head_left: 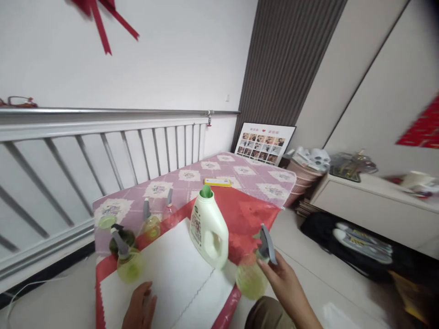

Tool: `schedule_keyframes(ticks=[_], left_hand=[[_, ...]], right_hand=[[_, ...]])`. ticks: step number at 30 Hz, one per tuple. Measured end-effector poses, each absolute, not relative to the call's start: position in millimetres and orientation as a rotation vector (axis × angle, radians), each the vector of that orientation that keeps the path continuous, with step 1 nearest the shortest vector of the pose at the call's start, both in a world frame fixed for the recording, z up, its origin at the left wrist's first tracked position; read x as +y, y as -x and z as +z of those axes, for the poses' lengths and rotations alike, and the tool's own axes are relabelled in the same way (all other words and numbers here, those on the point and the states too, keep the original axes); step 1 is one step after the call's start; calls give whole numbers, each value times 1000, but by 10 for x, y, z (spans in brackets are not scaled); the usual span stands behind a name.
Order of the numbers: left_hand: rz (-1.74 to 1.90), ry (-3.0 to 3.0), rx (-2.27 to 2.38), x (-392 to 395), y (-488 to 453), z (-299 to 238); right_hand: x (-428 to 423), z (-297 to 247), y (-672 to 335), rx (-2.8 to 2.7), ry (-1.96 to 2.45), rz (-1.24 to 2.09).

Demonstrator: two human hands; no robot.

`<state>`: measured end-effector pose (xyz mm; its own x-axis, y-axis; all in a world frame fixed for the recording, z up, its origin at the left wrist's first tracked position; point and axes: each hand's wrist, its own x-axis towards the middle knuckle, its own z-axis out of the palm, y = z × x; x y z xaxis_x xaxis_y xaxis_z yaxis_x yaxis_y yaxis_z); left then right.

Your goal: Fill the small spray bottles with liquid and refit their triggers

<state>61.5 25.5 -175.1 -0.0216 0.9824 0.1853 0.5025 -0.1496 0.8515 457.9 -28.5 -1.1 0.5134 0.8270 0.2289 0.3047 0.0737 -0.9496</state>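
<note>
My right hand (284,285) grips a round green spray bottle (250,276) by its grey trigger head, at the table's near right corner. My left hand (139,307) rests on the white cloth (171,274) at the front edge, fingers curled loosely with nothing in them. Between the hands stands a white detergent jug (209,228) with a green cap. Several more green spray bottles stand to the left, the nearest (128,262) just beyond my left hand.
The table carries a red cloth (247,214) over a pink patterned cover (192,176), with a yellow flat object (217,182) further back. A white railing (103,151) runs along the left. A photo frame (264,142), baskets and a low white cabinet (373,205) stand right.
</note>
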Motion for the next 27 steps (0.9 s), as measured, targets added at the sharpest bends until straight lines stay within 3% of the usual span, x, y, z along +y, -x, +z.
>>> schedule_keyframes(ticks=[5,15,21,27], left_hand=[[1141,-1686,1597,256,-668,-1698],[1151,-1739,1595,175,-780,-1484],[1207,-1717,1576,202,-807,-1393],[1311,-1642,1576,212,-828,-1327]], right_hand=[[245,-108,-4789,-1111,1572,285],[835,-378,-4680,-1262,1699,352],[768,-448,-4729,-1216,1715,344],[178,-431,-4533,-966,1777,311]])
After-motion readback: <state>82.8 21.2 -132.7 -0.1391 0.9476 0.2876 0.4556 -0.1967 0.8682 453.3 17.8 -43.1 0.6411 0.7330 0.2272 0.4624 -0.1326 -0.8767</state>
